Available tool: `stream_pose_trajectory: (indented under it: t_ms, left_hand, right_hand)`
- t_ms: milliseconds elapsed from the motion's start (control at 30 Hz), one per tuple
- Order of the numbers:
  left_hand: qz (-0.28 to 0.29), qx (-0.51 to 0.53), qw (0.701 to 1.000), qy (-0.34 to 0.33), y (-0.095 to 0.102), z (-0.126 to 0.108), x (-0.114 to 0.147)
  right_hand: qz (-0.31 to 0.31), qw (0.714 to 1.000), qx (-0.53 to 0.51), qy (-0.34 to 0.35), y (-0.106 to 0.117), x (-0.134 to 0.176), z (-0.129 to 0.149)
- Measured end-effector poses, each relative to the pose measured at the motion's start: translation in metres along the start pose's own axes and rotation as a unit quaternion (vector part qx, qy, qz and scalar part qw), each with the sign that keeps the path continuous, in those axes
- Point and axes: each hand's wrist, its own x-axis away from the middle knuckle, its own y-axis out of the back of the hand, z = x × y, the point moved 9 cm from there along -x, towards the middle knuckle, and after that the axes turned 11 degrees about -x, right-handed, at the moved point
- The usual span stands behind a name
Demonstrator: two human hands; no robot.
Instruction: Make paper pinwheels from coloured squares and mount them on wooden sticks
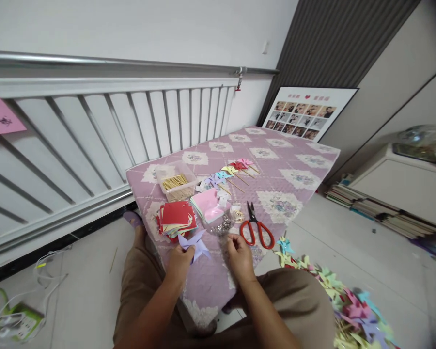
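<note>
From my end of the feed this is pretty clearly somebody's home: white radiator (145,121) on the wall, lilac floral tablecloth (276,167), a framed photo board (301,109) with a heart on it, stacked books (370,213) by a cabinet (392,174), even a purple slipper (131,218) lol.

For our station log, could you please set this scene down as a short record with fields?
Left hand: holds a purple paper pinwheel
Right hand: fingertips together near the small metal pieces; anything held is too small to tell
Paper: red-topped stack, pink-topped stack
Tool: red-handled scissors, lying near the right hand
Sticks: in a clear plastic box
On the cloth: row of pinwheels on sticks
Floor: colourful pinwheel heap
</note>
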Motion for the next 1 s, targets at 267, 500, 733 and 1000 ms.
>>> stream_pose_trajectory:
  t_ms: [267, 500, 733, 1000]
  left_hand:
    - [-0.001, -0.008, 1.000, -0.020, -0.006, 0.000, -0.017]
    - [0.013, 0.007, 1.000, -0.011, -0.006, -0.003, -0.014]
    - [0.022, 0.025, 0.999, -0.019, -0.008, -0.001, -0.017]
    - [0.016, 0.011, 1.000, -0.008, -0.008, 0.003, -0.021]
  right_hand:
    - [0.024, 0.993, 0.106, 0.052, 0.008, -0.018, 0.031]
    - [0.232, 0.931, 0.266, 0.090, -0.032, -0.079, 0.070]
    - [0.407, 0.800, 0.440, 0.030, -0.085, -0.091, 0.044]
    - [0.425, 0.741, 0.519, -0.033, -0.102, -0.084, 0.027]
